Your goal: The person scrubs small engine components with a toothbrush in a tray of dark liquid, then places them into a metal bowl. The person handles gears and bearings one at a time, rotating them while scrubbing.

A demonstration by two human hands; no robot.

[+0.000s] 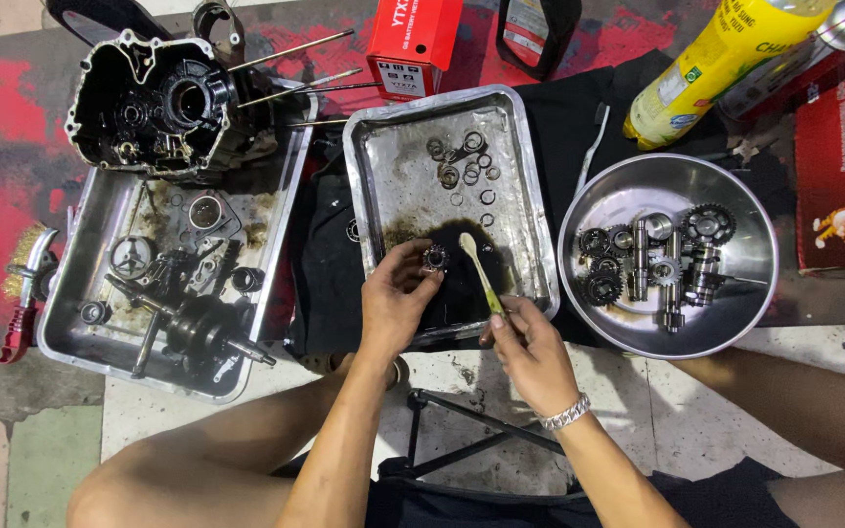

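Note:
My left hand (395, 298) pinches a small dark gear (433, 258) over the near part of a square metal tray (525, 166). My right hand (530, 347) grips a pale green toothbrush (481, 274), its head pointing up beside the gear. A pool of dark oily liquid (462, 284) lies in the tray under both hands. Several loose rings and washers (466, 161) sit at the tray's far end. A silver bracelet circles my right wrist.
A round steel bowl (735, 323) at right holds gears and shafts. A larger tray (70, 332) at left carries an engine case (154, 103), a crankshaft and small parts. A red box, a yellow spray can and a black cloth lie behind. My bare knees frame the floor below.

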